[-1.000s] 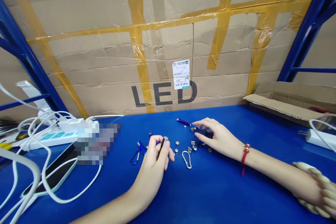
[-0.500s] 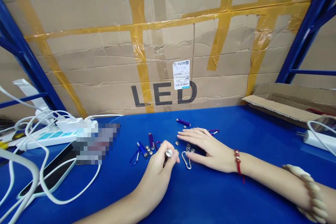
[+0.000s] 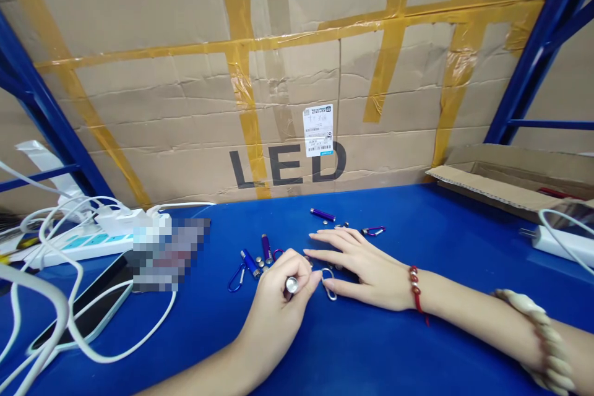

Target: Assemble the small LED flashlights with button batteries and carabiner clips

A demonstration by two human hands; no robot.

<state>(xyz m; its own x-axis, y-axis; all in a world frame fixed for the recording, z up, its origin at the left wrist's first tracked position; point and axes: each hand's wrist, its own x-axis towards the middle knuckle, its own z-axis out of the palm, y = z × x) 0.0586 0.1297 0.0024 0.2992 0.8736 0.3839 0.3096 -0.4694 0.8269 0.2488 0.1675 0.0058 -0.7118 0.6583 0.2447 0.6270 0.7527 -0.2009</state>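
My left hand [image 3: 284,291] is wrapped round a small flashlight tube [image 3: 291,285], its round silver end pointing up toward me. My right hand [image 3: 371,266] lies palm down with fingers spread over small metal parts, which it mostly hides. By its thumb is a silver carabiner [image 3: 331,296], close to my left fingertips. Left of my left hand lie a blue flashlight [image 3: 250,263] with a blue carabiner [image 3: 236,278], a purple flashlight [image 3: 266,248] and several button cells [image 3: 260,262]. Beyond my right fingers are another purple tube [image 3: 322,215] and a purple carabiner [image 3: 377,231].
A large taped cardboard box [image 3: 185,111] stands along the back of the blue table [image 3: 352,346]. On the left are a power strip [image 3: 60,250], a phone [image 3: 93,306] and tangled white cables [image 3: 86,328]. An open carton [image 3: 487,192] and a white plug strip [image 3: 561,247] are on the right.
My right hand has slid slightly left and down, and its thumb now overlaps the silver carabiner. My left fingertips have come nearer to that carabiner. The view has shifted slightly.
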